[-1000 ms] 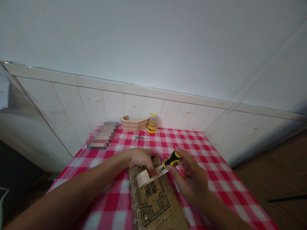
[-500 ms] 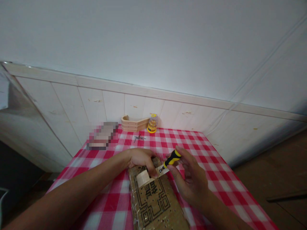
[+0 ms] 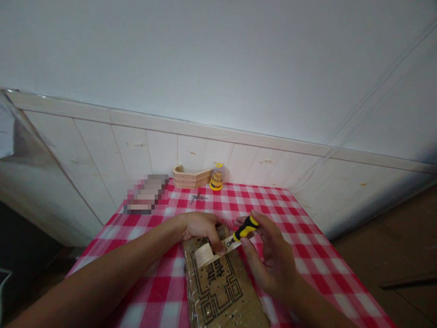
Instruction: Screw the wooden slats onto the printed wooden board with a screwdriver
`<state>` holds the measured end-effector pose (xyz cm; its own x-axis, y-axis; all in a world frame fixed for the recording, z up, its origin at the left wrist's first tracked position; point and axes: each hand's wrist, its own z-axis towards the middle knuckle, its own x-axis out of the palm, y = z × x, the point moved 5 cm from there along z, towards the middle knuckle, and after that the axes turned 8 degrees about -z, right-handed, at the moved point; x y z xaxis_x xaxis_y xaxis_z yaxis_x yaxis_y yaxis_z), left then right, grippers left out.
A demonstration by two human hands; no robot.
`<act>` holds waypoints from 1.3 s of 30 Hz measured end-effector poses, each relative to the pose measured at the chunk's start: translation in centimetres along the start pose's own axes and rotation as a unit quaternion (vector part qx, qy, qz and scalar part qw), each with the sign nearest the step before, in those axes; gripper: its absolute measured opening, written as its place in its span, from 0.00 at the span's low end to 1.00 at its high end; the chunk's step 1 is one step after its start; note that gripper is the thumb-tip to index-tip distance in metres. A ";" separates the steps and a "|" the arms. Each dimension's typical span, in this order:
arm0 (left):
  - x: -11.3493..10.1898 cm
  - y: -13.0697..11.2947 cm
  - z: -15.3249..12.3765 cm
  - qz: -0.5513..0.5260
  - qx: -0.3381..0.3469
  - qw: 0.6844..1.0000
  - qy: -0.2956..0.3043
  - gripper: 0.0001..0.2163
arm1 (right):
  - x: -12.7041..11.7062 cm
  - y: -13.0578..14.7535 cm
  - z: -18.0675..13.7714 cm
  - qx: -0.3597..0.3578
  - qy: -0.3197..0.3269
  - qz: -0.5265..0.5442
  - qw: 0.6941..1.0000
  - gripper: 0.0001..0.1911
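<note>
In the head view, the left hand (image 3: 200, 226) is curled shut, thumb and fingers pinching a small pale wooden piece (image 3: 204, 254) with a rounded end and pressing it onto a brown board (image 3: 223, 291). The right hand (image 3: 275, 264) is half closed, its fingertips gripping the black-and-yellow handle of a screwdriver (image 3: 245, 229). The screwdriver slants down to the left, and its tip end meets a pale strip beside the left thumb; the tip itself is too small to make out. The board lies near the front of the table, long side running away from the viewer, with black line patterns and rows of small holes. It rests on a red-and-white checked tablecloth (image 3: 300, 237). At the far edge, against the white panelled wall, a stack of curved wooden parts (image 3: 191, 176) lies just left of a small bit case (image 3: 217, 176) with a yellow base and clear dome; its contents cannot be told. A few dark screws (image 3: 198, 197) lie loose nearer.
</note>
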<state>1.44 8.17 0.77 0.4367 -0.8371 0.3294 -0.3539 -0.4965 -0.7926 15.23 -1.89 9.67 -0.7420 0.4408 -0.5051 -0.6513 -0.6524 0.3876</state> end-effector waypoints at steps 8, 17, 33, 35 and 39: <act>0.0 -0.1 0.0 -0.007 0.004 1.000 -0.001 0.20 | -0.1 0.3 -0.1 -0.009 -0.017 -0.021 1.000 0.33; 0.1 -0.1 0.1 0.014 0.032 0.998 0.047 0.16 | -0.1 -0.2 -0.2 -0.008 -0.028 -0.025 0.999 0.33; 0.1 0.1 0.3 0.005 0.034 0.998 0.059 0.16 | 0.1 -0.4 -0.3 0.001 -0.032 -0.029 0.999 0.34; 0.0 0.1 0.2 0.001 0.020 0.999 0.044 0.16 | 0.1 -0.5 -0.3 0.000 -0.032 -0.030 0.999 0.33; 0.1 0.0 0.1 0.002 0.012 0.999 0.029 0.16 | 0.2 -0.3 -0.3 -0.002 -0.022 -0.017 1.000 0.34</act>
<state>1.58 8.10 0.80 0.3855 -0.8518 0.3547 -0.3357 -0.4875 -0.8060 15.34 -1.77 9.23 -0.7259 0.4899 -0.4828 -0.6756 -0.6395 0.3668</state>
